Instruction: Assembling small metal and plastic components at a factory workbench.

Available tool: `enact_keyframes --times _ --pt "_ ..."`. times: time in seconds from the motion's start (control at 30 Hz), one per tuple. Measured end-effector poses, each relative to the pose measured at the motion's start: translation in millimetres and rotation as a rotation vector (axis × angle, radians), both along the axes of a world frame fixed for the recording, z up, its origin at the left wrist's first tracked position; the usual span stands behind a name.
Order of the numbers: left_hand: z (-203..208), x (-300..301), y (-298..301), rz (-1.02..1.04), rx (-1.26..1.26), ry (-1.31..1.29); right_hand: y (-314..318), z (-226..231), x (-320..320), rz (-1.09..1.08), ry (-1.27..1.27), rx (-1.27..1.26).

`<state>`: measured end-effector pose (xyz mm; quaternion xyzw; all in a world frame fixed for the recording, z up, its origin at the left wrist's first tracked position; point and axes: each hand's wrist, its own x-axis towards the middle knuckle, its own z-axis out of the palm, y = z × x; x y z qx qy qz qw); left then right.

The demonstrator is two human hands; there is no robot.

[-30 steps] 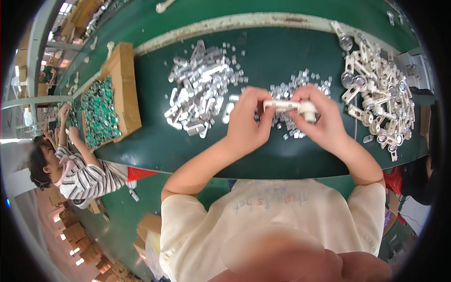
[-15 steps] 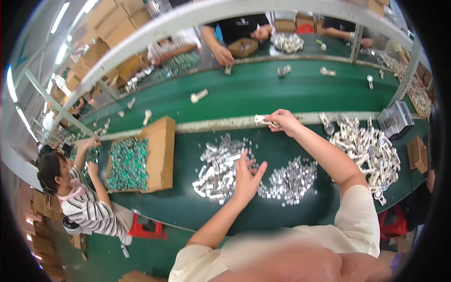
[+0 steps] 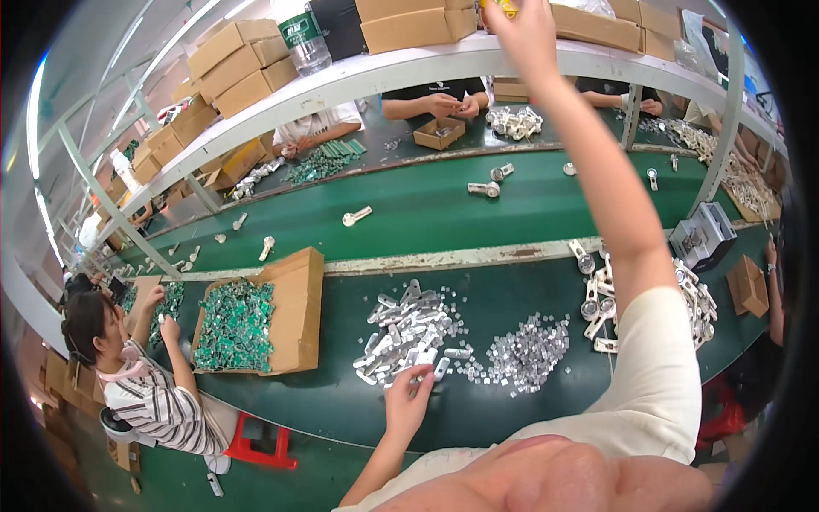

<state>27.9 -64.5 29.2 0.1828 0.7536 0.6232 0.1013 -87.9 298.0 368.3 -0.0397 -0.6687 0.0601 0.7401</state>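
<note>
My right hand (image 3: 527,38) is raised to the shelf at the top edge, its fingers around a small yellow object (image 3: 503,8) that the picture edge partly cuts off. Low at the near side of the table is my left hand (image 3: 408,403), thumb and fingers curved with a small gap between the tips. Those tips are beside a single silver elongated casing (image 3: 441,369). Just beyond lies a heap of similar silver casings (image 3: 409,320). Right of it spreads a pile of small, clear or silvery square pieces (image 3: 529,352).
A cardboard box of green circuit boards (image 3: 297,311) stands left. White handle-like parts (image 3: 695,307) are heaped right, partly behind my arm. Beyond the ledge, a green conveyor belt (image 3: 409,196) carries white parts. The overhead shelf (image 3: 375,70) holds boxes and a bottle. Co-workers sit left and opposite.
My right hand has risen from the belt's ledge to the shelf; the white part it held is gone from it. My left hand has drawn back nearer me, its fingers less spread.
</note>
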Motion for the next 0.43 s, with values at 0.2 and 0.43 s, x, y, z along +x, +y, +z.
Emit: enact_keyframes --times 0.2,0.43 --pt "0.4 -0.4 26.6 -0.177 0.036 0.112 61.0 50.0 -55.3 0.039 -0.304 -0.374" --pt "25.3 12.6 4.3 -0.112 -0.158 0.231 6.2 23.8 -35.9 0.394 0.020 -0.084"
